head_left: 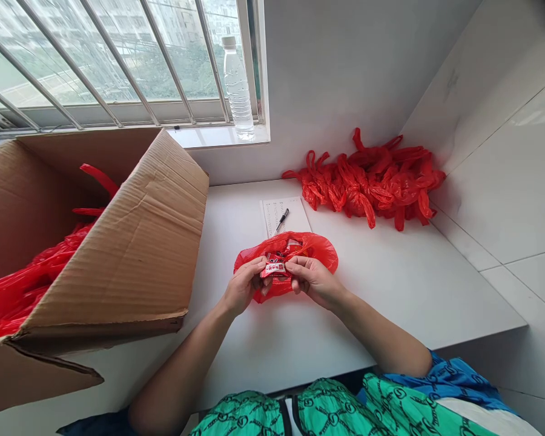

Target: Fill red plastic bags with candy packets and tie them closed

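Between my two hands is a small red packet (275,267) with white and dark printing. My left hand (246,282) pinches its left end, and my right hand (315,280) grips the right end between thumb and fingers. Under and around the packet lies an opened red plastic bag (323,244) on the white table (363,315). More small printed pieces show in the bag's mouth, partly hidden by the packet and my fingers. Just behind the bag are a printed sheet of paper (300,215) and a black pen (282,219) resting on it.
A large open cardboard box (131,242) on the left holds red plastic bags (36,272). Several crumpled, knotted red bags (367,178) are heaped at the back right against the wall. A clear water bottle (238,91) stands on the windowsill (209,138) beside the barred window.
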`<action>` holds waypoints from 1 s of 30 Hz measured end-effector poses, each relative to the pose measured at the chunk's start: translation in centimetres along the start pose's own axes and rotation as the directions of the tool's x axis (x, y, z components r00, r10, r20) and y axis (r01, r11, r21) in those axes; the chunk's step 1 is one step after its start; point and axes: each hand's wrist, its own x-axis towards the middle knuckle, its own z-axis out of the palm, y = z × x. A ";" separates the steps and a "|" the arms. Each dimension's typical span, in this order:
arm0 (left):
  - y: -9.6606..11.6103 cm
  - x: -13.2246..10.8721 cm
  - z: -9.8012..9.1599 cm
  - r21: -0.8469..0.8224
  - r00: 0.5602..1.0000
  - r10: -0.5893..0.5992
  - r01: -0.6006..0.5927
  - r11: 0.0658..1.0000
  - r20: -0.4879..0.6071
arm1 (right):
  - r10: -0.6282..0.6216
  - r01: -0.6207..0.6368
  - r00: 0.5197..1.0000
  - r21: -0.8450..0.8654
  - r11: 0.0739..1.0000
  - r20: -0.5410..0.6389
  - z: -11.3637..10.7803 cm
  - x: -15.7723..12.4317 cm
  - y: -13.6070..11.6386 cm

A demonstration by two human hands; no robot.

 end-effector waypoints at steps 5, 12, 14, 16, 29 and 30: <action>0.0 0.0 -0.1 0.079 1.000 0.009 -0.009 0.997 -0.005 | -0.008 0.008 1.000 -0.055 0.998 0.000 0.0 0.0 -0.1; 1.0 0.2 -2.6 0.567 0.903 0.378 -0.207 0.797 -0.203 | -0.429 0.141 0.892 -0.813 0.566 -0.143 -2.5 -1.0 -2.7; 1.4 0.0 -3.4 0.661 0.872 0.442 -0.205 0.722 -0.212 | -0.553 0.107 0.822 -0.920 0.378 -0.132 -3.3 -1.1 -3.3; 1.7 -0.3 -3.6 0.757 0.859 0.473 -0.176 0.630 -0.194 | -0.608 0.081 0.788 -0.964 0.253 -0.093 -3.8 -1.1 -3.7; -1.1 -5.7 -1.4 0.998 0.953 0.299 0.055 -0.012 -0.049 | -0.473 -0.053 0.881 -0.988 -0.145 0.022 -4.2 -4.2 -4.3; -0.7 -5.9 -1.4 0.998 0.944 0.324 0.045 0.053 -0.059 | -0.493 -0.021 0.870 -0.997 -0.077 0.020 -4.3 -4.7 -4.9</action>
